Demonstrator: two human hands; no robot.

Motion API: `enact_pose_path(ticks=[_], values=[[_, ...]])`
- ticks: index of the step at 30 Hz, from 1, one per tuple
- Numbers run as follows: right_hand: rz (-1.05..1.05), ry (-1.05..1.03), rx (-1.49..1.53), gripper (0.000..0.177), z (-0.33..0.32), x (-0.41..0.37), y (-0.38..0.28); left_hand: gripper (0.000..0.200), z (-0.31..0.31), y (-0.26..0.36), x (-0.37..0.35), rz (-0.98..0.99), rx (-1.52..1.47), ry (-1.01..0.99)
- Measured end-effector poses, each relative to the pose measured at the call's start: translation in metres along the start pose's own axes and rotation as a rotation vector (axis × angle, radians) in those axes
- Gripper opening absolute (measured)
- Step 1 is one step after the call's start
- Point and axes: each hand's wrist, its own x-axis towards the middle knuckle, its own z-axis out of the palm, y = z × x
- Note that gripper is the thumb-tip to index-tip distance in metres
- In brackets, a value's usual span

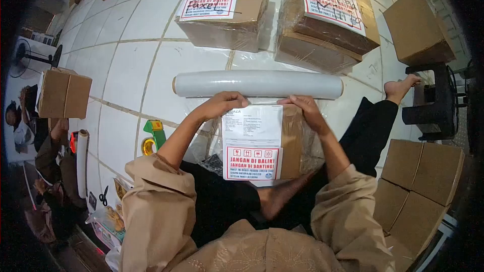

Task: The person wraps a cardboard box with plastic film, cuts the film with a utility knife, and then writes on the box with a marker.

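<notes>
A cardboard box (291, 143) sits between my legs, partly covered with clear stretch film (313, 146). On its top lie a white printed sheet (252, 126) and a red-and-white warning label (251, 162). My left hand (227, 105) is at the box's far left edge, fingers closed on the film. At the far right edge my right hand (304, 109) pinches the film too. Just beyond both hands, a large roll of stretch film (257, 84) lies crosswise on the floor.
Two wrapped, labelled boxes (222, 32) (322, 45) stand ahead. More cartons (417, 27) (421, 181) are at the right, near a black stool-like object (428, 102). On the left are a green tape dispenser (155, 133), scissors (104, 196), another film roll (82, 163) and other people.
</notes>
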Motion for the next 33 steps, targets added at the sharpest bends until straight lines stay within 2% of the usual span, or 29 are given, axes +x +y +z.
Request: enact_pose_path(ticks=[1,2,4,5,7,9,11,13,14,15,16,17,19,21,24,26,28,29,30,31,33], values=[[-0.099,0.152,-0.043,0.041,0.01,-0.007,0.007,0.035,0.003,-0.001,0.001,0.005,0.012,0.03],[-0.084,0.283,-0.021,0.041,0.018,-0.009,0.018,0.035,0.003,-0.001,0.002,0.006,0.008,0.029],[-0.099,0.307,0.07,0.04,0.017,-0.004,0.035,0.035,0.002,0.004,0.003,-0.117,0.223,0.073],[-0.107,0.33,0.166,0.04,0.015,-0.002,0.043,0.035,0.003,0.006,0.001,-0.12,0.223,0.08],[-0.138,0.325,0.127,0.04,0.014,0.0,0.047,0.041,0.009,0.015,-0.002,-0.148,0.265,0.189],[-0.173,0.306,0.079,0.04,0.01,-0.003,0.047,0.043,0.009,0.006,0.004,-0.15,0.286,0.201],[-0.217,0.351,-0.064,0.036,0.01,-0.003,0.05,0.047,0.008,0.006,-0.004,-0.106,0.349,0.3],[-0.095,0.315,-0.561,0.038,-0.029,0.018,0.095,0.052,0.016,0.0,-0.008,-0.039,0.443,0.545],[-0.243,0.343,-0.909,0.041,-0.047,0.03,0.142,0.051,0.021,0.02,-0.017,-0.236,0.568,0.563],[-0.288,0.25,-0.894,0.041,-0.047,0.025,0.141,0.051,0.032,0.016,-0.02,-0.184,0.623,0.748],[-0.283,0.288,-0.603,0.042,-0.045,0.021,0.136,0.052,0.041,0.007,-0.021,-0.092,0.683,0.81],[-0.245,0.322,-0.315,0.045,-0.041,0.018,0.125,0.051,0.049,0.017,-0.036,-0.087,0.722,0.722],[-0.099,0.413,0.239,0.053,-0.036,0.015,0.11,0.053,0.078,0.02,-0.069,0.014,0.869,0.678],[-0.041,0.421,0.245,0.057,-0.034,0.016,0.099,0.049,0.098,0.033,-0.123,0.008,0.694,0.53],[-0.01,0.456,0.221,0.062,-0.035,0.018,0.091,0.031,0.141,0.014,-0.21,0.381,0.511,1.003],[-0.035,0.545,0.119,0.063,-0.034,0.021,0.088,0.022,0.153,-0.013,-0.248,0.399,0.402,1.144],[-0.034,0.5,0.115,0.06,-0.029,0.018,0.08,0.009,0.157,-0.016,-0.295,0.369,0.385,1.356],[-0.031,0.474,0.123,0.058,-0.027,0.014,0.076,0.005,0.151,-0.026,-0.314,0.378,0.543,1.488],[0.057,0.389,0.147,0.057,-0.031,0.015,0.072,0.005,0.149,-0.039,-0.326,0.21,0.377,1.612],[0.055,0.38,0.135,0.057,-0.048,0.019,0.079,0.004,0.138,-0.052,-0.339,0.101,0.294,1.724],[0.035,0.276,0.079,0.057,-0.082,0.032,0.098,0.011,0.115,-0.096,-0.364,-0.2,0.231,1.764]])
